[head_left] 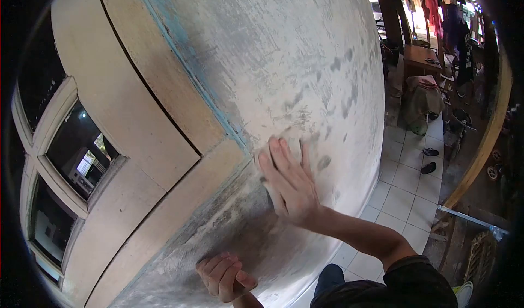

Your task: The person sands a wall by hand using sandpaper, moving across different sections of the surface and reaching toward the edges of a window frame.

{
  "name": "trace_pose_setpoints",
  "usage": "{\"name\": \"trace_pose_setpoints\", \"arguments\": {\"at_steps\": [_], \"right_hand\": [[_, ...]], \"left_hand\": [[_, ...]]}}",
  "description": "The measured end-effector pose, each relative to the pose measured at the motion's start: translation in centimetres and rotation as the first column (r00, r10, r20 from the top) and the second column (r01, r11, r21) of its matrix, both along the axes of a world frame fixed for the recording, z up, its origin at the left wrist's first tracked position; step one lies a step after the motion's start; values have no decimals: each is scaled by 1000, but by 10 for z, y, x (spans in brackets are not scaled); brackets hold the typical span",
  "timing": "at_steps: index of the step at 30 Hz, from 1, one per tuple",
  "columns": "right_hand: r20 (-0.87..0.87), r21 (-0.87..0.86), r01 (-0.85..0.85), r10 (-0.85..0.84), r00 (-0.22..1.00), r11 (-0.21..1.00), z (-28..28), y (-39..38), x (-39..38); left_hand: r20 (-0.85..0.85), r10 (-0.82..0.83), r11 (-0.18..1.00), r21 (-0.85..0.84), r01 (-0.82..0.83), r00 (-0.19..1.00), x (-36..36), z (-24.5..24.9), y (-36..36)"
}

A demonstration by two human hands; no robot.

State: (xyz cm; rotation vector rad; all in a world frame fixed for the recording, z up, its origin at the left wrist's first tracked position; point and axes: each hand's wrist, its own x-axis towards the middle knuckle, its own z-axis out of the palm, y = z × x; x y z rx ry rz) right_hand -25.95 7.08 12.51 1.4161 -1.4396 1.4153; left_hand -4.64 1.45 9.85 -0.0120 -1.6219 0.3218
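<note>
My right hand (292, 190) lies against the grey-white wall (284, 46), just right of the corner of the wooden frame (147, 117). Its fingers are stretched out and slightly blurred. A thin dark edge shows beside the palm; whether something is under it I cannot tell. Lower down, near the wall's shadowed part, my left hand (224, 275) has its fingers curled in, with nothing visible in them. Dark smudges and scratchy patches mark the wall. Worn blue paint (191, 67) runs along the frame's edge.
Window panes (82, 149) are set in the frame at left. On the right, white floor tiles (401, 201) run beside the wall, with dark sandals (429, 167) on them. Farther back stand a wooden table (420, 55) and hanging clothes (452, 27). A wooden post (486, 155) curves at far right.
</note>
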Motion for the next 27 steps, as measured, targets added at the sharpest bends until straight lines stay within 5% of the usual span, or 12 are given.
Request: {"name": "trace_pose_setpoints", "arguments": {"at_steps": [5, 8, 11, 14, 20, 23, 27], "right_hand": [[-255, 92, 117, -91, 963, 989, -27, 11, -13], [-202, 18, 185, -177, 963, 983, 3, 8, -16], [-30, 46, 41, -40, 999, 998, -6, 5, 3], [-158, 57, 25, -15, 987, 998, -40, 4, 5], [-8, -53, 14, -15, 1000, 998, 14, -5, 9], [-59, 110, 9, -2, 998, 994, -18, 5, 4], [-116, 102, 42, -30, 993, 994, -46, 6, 9]], "left_hand": [[6, 1, 999, 51, -1, 1000, -1, 0, 5], [1, 30, 999, 31, -30, 1000, -2, 0, 5], [14, 3, 999, 43, -4, 1000, -3, 2, 5], [61, 12, 1000, 22, -13, 998, 2, -2, 3], [48, 113, 993, 34, -115, 992, -6, 3, 8], [14, 60, 998, 30, -60, 998, -4, 2, 5], [35, 54, 997, 54, -55, 998, -5, 0, 6]]}}
